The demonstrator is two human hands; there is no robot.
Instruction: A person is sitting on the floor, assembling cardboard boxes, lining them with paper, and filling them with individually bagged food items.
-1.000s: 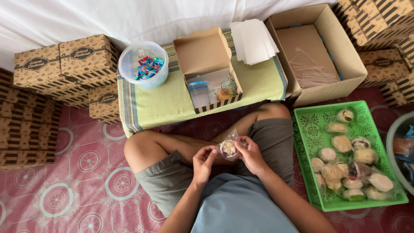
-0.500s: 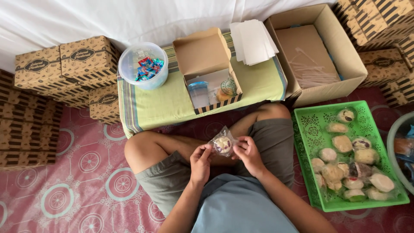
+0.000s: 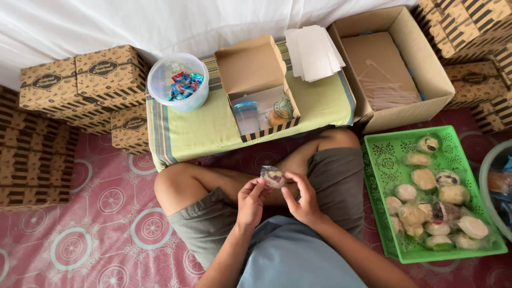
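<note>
Glossy clear plastic film wraps the small cake [image 3: 273,176] between the left hand [image 3: 250,200] and right hand [image 3: 304,197]. Beyond them sits a matt cardboard box [image 3: 256,80] on woven cloth [image 3: 208,128]; right of the right hand, a perforated green plastic tray [image 3: 384,160].

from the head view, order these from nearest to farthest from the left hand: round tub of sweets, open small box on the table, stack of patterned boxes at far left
1. open small box, on the low table just above the left hand
2. round tub of sweets, up and to the left on the table
3. stack of patterned boxes, far left by the wall
</note>
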